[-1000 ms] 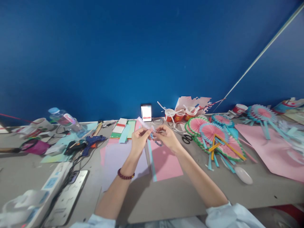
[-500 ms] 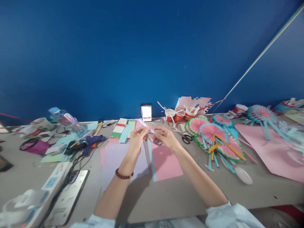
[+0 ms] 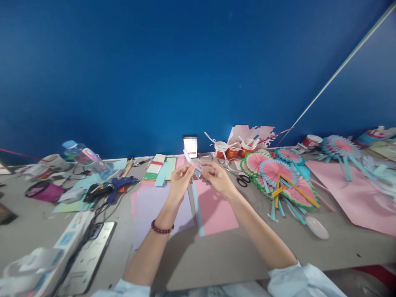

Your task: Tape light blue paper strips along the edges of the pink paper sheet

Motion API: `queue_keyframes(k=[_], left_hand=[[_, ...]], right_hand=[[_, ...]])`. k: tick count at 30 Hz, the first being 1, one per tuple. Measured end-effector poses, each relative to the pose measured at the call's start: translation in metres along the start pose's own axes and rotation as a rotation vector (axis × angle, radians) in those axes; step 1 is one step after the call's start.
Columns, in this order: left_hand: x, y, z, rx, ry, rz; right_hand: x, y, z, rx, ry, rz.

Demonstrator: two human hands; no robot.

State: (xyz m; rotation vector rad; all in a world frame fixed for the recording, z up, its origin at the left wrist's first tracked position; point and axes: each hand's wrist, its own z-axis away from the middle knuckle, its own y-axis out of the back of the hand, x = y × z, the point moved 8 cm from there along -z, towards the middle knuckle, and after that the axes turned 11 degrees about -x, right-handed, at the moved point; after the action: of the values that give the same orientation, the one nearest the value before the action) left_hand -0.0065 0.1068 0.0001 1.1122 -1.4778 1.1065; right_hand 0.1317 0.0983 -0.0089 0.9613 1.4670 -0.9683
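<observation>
My left hand (image 3: 179, 181) is closed, its thumb and fingers pinching a pale lilac paper strip (image 3: 187, 156) whose free end points up and away. Close beside it, my right hand (image 3: 218, 178) has its fingers curled round what looks like a small roll of clear tape (image 3: 197, 173), partly hidden between the two hands. The fingertips of both hands nearly meet. Below them on the table lie a lilac paper sheet (image 3: 157, 210) and a pink sheet (image 3: 218, 210) with a light-blue strip (image 3: 198, 210) along its left edge.
Black-handled scissors (image 3: 243, 180), red paper cups (image 3: 232, 151) and folded watermelon fans (image 3: 278, 173) are to the right. A lit phone (image 3: 190, 147) leans on the blue wall. Leftward are a blue glue gun (image 3: 119, 185), a bottle (image 3: 88, 159), a power strip (image 3: 69, 243) and another phone (image 3: 89, 255).
The lilac strip has tipped more upright. The roll between my hands has turned, and its ring outline below the right fingers no longer shows. Both hands stay in nearly the same place.
</observation>
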Motion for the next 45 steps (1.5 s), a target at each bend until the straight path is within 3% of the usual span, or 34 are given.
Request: queue_keyframes(k=[13, 21, 28, 37, 45], left_hand=[[0.004, -0.002, 0.002, 0.019, 0.012, -0.161], [0.006, -0.005, 0.003, 0.022, -0.046, -0.202], [0.007, -0.008, 0.006, 0.033, -0.033, -0.181], [-0.005, -0.01, 0.007, 0.048, -0.056, -0.118], [0.0, -0.016, 0.014, 0.083, -0.113, -0.046]], right_hand=[[-0.002, 0.003, 0.002, 0.061, 0.042, 0.153], [-0.024, 0.004, 0.014, 0.191, 0.099, 0.395], [-0.03, 0.003, 0.017, 0.219, 0.145, 0.397], [-0.029, 0.007, 0.018, 0.271, 0.11, 0.356], [-0.03, 0.005, 0.019, 0.271, 0.125, 0.317]])
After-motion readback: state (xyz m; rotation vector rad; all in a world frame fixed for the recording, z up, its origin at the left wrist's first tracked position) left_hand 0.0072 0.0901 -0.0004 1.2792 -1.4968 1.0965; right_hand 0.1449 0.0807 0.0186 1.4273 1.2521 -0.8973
